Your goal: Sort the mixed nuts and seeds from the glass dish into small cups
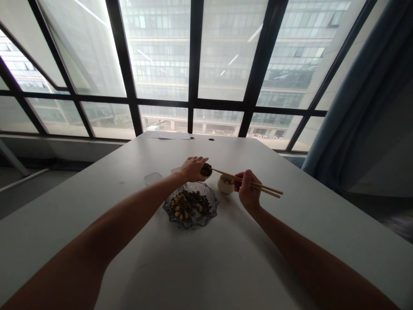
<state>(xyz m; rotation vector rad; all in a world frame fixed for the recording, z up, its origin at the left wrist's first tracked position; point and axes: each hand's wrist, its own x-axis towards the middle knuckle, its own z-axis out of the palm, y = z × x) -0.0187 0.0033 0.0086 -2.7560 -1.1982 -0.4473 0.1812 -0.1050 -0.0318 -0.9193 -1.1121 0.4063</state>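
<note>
My left hand (192, 168) reaches over a glass dish and rests its fingers on a small bowl (206, 171) with dark contents. My right hand (248, 189) is closed round a pair of wooden chopsticks (258, 185), whose tips point left to that small bowl. Below both hands stands a scalloped glass dish (191, 206) filled with mixed dark seeds and pale nuts. A small white cup (225, 184) sits just left of my right hand.
A clear plastic lid or box (152, 178) lies left of the dish. Papers (169, 135) lie at the white table's (226, 267) far edge, near a small dark hole (211, 139). Large windows stand behind, with a blue curtain (364, 107) at right.
</note>
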